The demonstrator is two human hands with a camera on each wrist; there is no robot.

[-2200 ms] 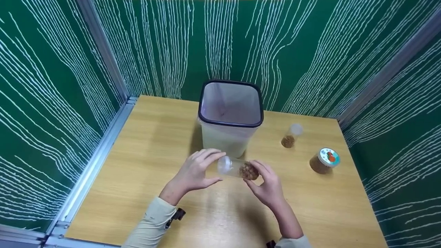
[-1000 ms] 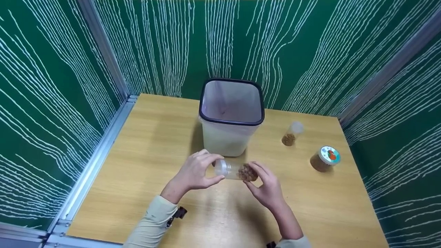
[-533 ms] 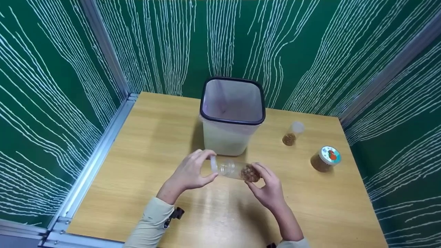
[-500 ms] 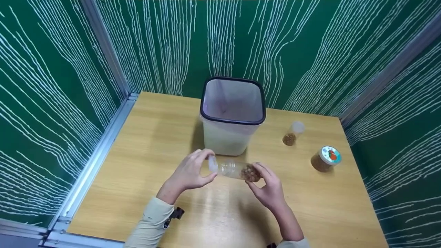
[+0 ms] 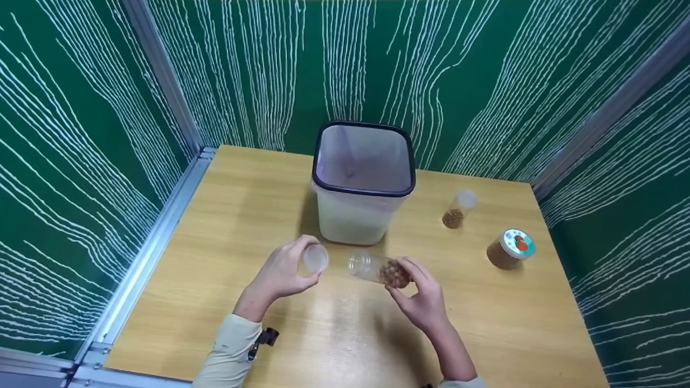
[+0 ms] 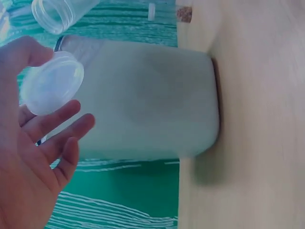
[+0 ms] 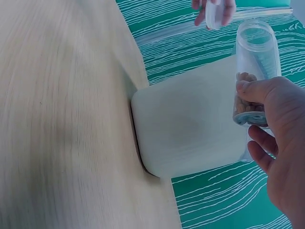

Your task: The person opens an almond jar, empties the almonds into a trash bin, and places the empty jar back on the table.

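A translucent white lid (image 5: 316, 258) is pinched between the thumb and fingers of my left hand (image 5: 280, 271), and its round face shows clearly in the left wrist view. My right hand (image 5: 423, 293) grips a clear plastic jar (image 5: 372, 267) by its base end. Brown nut-like pieces (image 5: 394, 274) lie at the bottom of the jar. The jar is tilted in the head view, its uncovered threaded mouth (image 7: 256, 36) pointing toward the lid, with a gap between the two. Both hands are above the table in front of a tall bin.
The pale bin (image 5: 356, 215) with a dark rim (image 5: 364, 191) stands at the table's middle back. On the right are a small capped jar (image 5: 457, 210) and a wider jar (image 5: 509, 249) with a printed lid. Green walls enclose the wooden table (image 5: 215, 242).
The lid has come off the jar, and my left hand has carried it to the left and turned it. The right hand with the jar has shifted slightly right.
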